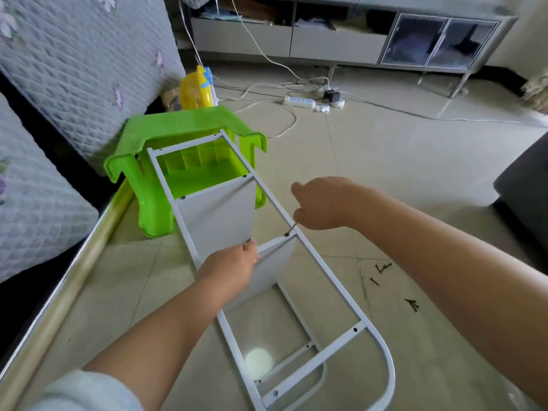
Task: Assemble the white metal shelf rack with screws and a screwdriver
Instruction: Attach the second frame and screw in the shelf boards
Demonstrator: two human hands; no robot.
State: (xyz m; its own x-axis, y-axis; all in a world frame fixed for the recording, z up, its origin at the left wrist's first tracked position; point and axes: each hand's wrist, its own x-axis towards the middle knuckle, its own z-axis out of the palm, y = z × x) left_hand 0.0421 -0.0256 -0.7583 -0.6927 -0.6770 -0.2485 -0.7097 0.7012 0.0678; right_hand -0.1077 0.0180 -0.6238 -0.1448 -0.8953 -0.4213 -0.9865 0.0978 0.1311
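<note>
Pale floor tiles [385, 161] fill the room, with a quilted mattress [74, 54] at the left and a low cabinet [326, 40] along the far wall, its open shelves holding papers too blurred to make out. On the floor lies the white metal shelf rack [320, 271], its far end propped against a tipped green plastic stool [178, 134]; two white shelf panels [219, 215] stand between the side rails. The right hand [323, 204] is curled round a thin screwdriver [292, 228] — only its shaft shows — tip at a screw on the right rail. The left hand [231, 266] grips the nearer panel's edge, fingers hidden behind it. Loose dark screws [410, 304] lie scattered on open tile to the right, near the rack's curved end — a power strip [299, 101] and cables lie further off
</note>
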